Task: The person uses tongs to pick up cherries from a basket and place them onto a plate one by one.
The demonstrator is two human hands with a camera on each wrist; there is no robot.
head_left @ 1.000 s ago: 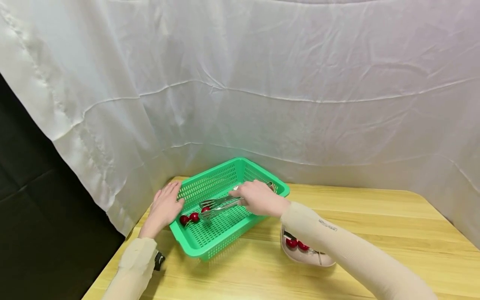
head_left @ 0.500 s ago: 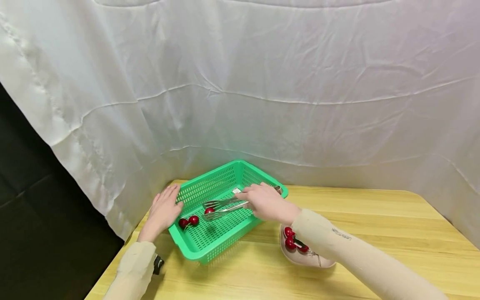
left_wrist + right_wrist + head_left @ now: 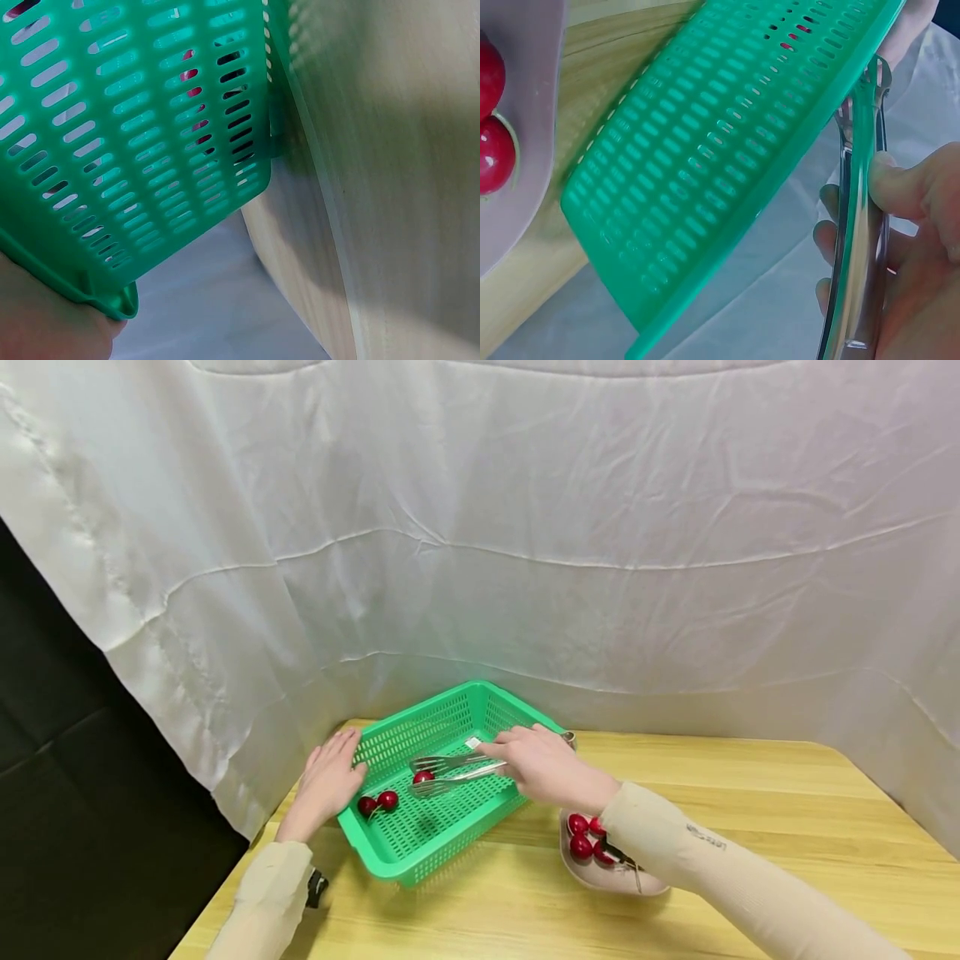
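Note:
My right hand (image 3: 551, 768) grips metal tongs (image 3: 472, 773) with fork-shaped ends, reaching over the green basket (image 3: 450, 839). A red cherry (image 3: 423, 777) is pinched between the tongs' prongs, with a shadow on the basket floor below it. Two more cherries (image 3: 387, 800) lie at the basket's left end. My left hand (image 3: 326, 781) rests on the left rim, fingers extended and thumb at the edge. In the right wrist view, thumb and fingers close round the tongs' arms (image 3: 844, 225) beside the basket's rim. The left wrist view shows the basket's slotted wall (image 3: 161, 176).
A pale pink bowl (image 3: 611, 883) with several cherries (image 3: 581, 847) stands right of the basket, partly hidden by my right sleeve (image 3: 667, 843). A white label (image 3: 472, 742) lies inside the basket. White curtain (image 3: 600, 610) hangs behind the wooden table (image 3: 787, 827).
My right hand has moved to the right with the tongs, and the pinched cherry has shifted right, away from the other two. More of the bowl's cherries show now. My left hand stays on the rim.

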